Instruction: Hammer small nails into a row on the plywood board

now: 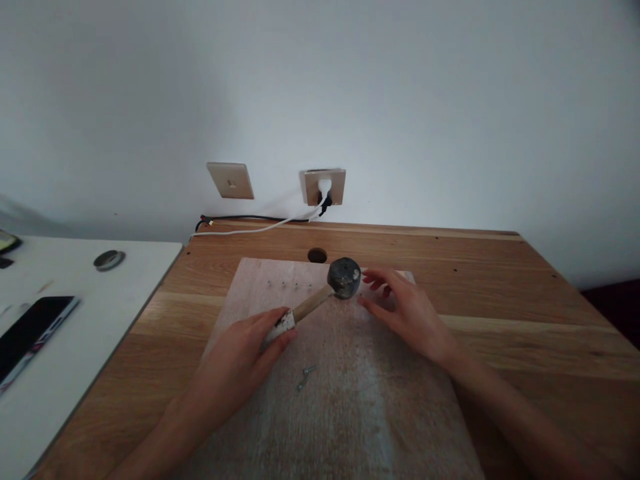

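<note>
My left hand is wrapped round the wooden handle of a rubber mallet. White tape or paint covers the handle near my fingers. The mallet's dark, scuffed head is over the far part of a worn wooden board. Just right of the head, my right hand has its fingers curved and apart, with no object visible between them. Several small screws or nails stand in a row at the board's far left. Two loose screws lie on the board, right of my left hand.
The board rests on a wooden desk with a round cable hole. Behind it, cables run to a wall socket. A white table at left bears a phone and a small round metal lid or tin.
</note>
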Demonstrator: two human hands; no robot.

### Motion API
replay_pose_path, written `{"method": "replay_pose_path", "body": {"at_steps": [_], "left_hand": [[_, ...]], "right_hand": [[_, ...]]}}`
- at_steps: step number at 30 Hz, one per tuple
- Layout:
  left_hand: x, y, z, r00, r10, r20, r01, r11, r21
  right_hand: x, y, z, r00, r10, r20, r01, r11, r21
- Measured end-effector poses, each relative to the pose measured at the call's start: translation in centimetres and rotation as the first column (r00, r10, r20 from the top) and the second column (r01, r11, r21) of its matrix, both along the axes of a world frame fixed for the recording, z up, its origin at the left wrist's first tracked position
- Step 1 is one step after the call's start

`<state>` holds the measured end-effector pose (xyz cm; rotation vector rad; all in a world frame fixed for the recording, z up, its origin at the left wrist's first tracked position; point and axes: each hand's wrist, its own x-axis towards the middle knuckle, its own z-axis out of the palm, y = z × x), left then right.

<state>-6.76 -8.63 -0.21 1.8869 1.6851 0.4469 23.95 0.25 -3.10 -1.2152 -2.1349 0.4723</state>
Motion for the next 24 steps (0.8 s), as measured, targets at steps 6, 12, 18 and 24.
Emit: {"method": "replay_pose_path", "body": {"at_steps": [6, 12, 18, 24], "left_hand": [[0.0, 0.0, 0.3, 0.999, -0.001, -0.05, 0.001, 1.0, 0.005], [0.1, 0.1, 0.6, 0.999, 0.037, 0.003, -0.037, 0.998, 0.046], [-0.2, 0.0, 0.8, 0.989, 0.124, 0.077, -0.129, 0.99, 0.064], [-0.6, -0.2, 1.1, 0.979, 0.178, 0.104, -0.184, 0.981, 0.06]], "right_hand": [[-0.6, -3.6, 1.5, 0.99, 0.141, 0.009, -0.141, 0.986, 0.094], [-5.8, -7.7, 2.2, 0.787, 0.497, 0.364, -0.574, 0.807, 0.139], [-8.5, -8.6, 1.8, 0.717, 0.406, 0.566, -0.611, 0.757, 0.232], [-3.7, -4.7, 2.3, 0.922, 0.332, 0.2, -0.356, 0.929, 0.103]]}}
